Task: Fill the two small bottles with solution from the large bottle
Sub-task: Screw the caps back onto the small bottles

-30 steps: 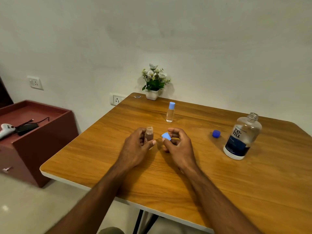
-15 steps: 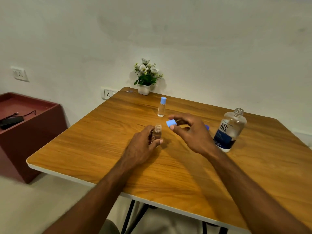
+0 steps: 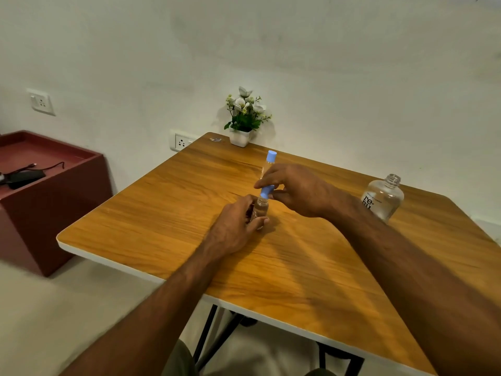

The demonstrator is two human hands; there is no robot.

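A small clear bottle (image 3: 261,210) stands on the wooden table (image 3: 151,213), gripped by my left hand (image 3: 235,226). My right hand (image 3: 296,189) pinches a light blue cap (image 3: 266,191) directly over that bottle's neck. Behind my right fingers stands the second small bottle (image 3: 270,158), capped in light blue and partly hidden. The large clear bottle (image 3: 385,198), uncapped, stands at the right behind my right forearm, which covers its lower part. Its dark blue cap is hidden.
A white pot of flowers (image 3: 244,120) sits at the table's far edge by the wall. A dark red cabinet (image 3: 48,185) with a black device and cable stands on the left. Wall sockets (image 3: 181,142) are mounted behind the table.
My right hand has carried the light blue cap down and left from beside the bottle to directly over its neck. My left hand keeps holding the bottle. The camera moved closer.
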